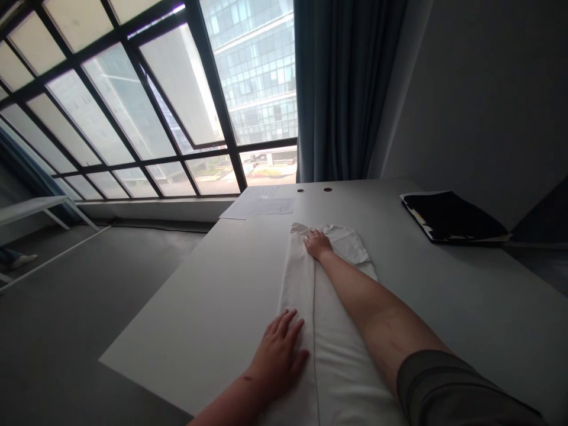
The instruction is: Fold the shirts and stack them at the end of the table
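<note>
A white garment [346,349], seemingly a T-shirt, lies lengthwise on the white table [199,296]. Its left side is folded over, leaving a long straight edge down the middle. A short sleeve-like part spreads at the far right end, with some wrinkles there. My right hand [318,242] rests on the far end of the garment, palm down, its fingers laid on the cloth. Closer to me, my left hand [281,352] is over the folded strip near its left edge, fingers spread. Neither hand grips anything. The garment's near end runs out of view.
A black folder-like stack [452,216] with papers lies on the table's right side. Sheets of paper [261,204] are at the far left corner, beside two round cable holes [327,190]. Beyond stand a dark blue curtain [346,89] and large windows; another white table [38,206] is at far left.
</note>
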`<state>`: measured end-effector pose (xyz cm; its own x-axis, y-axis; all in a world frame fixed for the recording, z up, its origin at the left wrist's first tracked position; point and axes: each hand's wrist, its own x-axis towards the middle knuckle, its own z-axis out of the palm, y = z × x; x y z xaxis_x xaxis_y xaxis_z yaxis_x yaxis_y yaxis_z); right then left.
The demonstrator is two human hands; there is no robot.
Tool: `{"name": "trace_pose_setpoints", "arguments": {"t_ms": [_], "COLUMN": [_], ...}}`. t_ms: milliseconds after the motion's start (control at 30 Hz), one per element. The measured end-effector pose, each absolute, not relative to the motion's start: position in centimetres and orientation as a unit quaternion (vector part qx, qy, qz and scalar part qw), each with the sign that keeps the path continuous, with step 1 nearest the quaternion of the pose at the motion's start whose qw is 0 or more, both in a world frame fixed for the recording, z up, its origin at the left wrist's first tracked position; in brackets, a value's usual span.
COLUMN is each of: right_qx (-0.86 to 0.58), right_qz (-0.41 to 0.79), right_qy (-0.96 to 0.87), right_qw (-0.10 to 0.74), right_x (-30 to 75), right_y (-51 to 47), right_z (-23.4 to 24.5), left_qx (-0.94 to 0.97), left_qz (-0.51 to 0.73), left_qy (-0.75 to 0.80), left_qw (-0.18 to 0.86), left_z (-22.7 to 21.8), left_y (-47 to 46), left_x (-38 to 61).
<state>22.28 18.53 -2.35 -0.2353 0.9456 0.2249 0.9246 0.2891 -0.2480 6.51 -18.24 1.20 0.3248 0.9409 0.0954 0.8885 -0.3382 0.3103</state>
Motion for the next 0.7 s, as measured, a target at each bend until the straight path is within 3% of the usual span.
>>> {"name": "trace_pose_setpoints", "arguments": {"t_ms": [167, 400, 700], "right_qx": [-0.581, -0.537, -0.550], "right_qz": [0.031, 0.088, 0.084], "right_qy": [-0.800, -0.837, -0.831], "right_qw": [0.148, 0.046, 0.023], "right_x": [19.9, 15.6, 14.5], "right_y": [20.3, 23.5, 26.8], "right_z": [-1.6, -2.5, -2.6], "left_qx": [0.820, 0.813, 0.805], "left_qz": [0.083, 0.077, 0.049], "left_qy": [0.562, 0.564, 0.576], "left_qw": [0.065, 0.120, 0.131], "left_z": [-1.5, 0.2, 0.9], "left_y": [-18.3, -18.5, -16.6], "left_x": [5.5, 3.9, 2.2]}}
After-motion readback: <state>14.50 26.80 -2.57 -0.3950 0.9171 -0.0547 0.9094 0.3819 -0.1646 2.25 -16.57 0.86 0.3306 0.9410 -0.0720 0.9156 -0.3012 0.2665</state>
